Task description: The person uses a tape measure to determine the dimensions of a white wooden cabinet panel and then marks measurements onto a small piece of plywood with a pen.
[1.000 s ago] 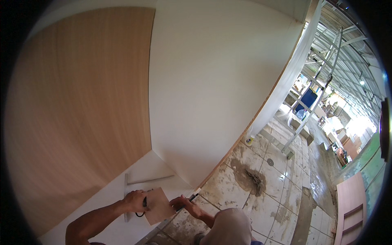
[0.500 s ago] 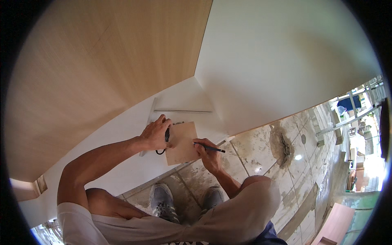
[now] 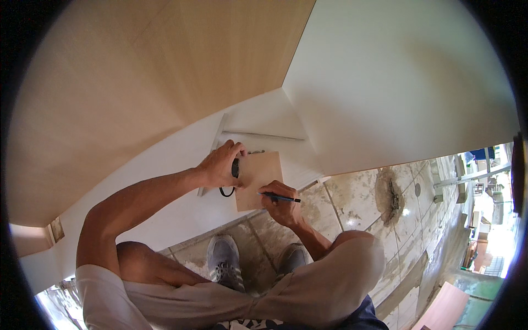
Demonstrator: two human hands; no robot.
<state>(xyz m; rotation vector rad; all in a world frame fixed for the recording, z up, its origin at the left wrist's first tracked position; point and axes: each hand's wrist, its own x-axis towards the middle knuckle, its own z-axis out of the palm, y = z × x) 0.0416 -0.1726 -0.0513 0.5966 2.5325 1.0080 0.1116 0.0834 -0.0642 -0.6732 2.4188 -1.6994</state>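
A small, light wood-toned board (image 3: 257, 173) lies on the white panel in front of me, in the middle of the view. At its left edge, my left hand (image 3: 221, 165) is closed round a black tape measure (image 3: 235, 168), whose strap (image 3: 226, 192) hangs in a loop beside the board. My right hand (image 3: 283, 208) grips a dark pencil (image 3: 283, 197) over the lower right part of the board. The pencil's point is at the board's face; whether it touches cannot be made out. Small pieces show at the board's far edge, too small to name.
A thin metal strip (image 3: 264, 135) and another strip (image 3: 219, 131) lie on the white panel (image 3: 159, 203). A tall wood-grain panel (image 3: 181, 60) rises at left, a white one (image 3: 396, 82) at right. The stained tile floor (image 3: 352, 203) has a broken hole (image 3: 388, 197).
The whole view has shifted, so the scene sits farther right and higher. My right hand and the pencil have moved from the board's right edge inward over its lower part. The left hand keeps its hold.
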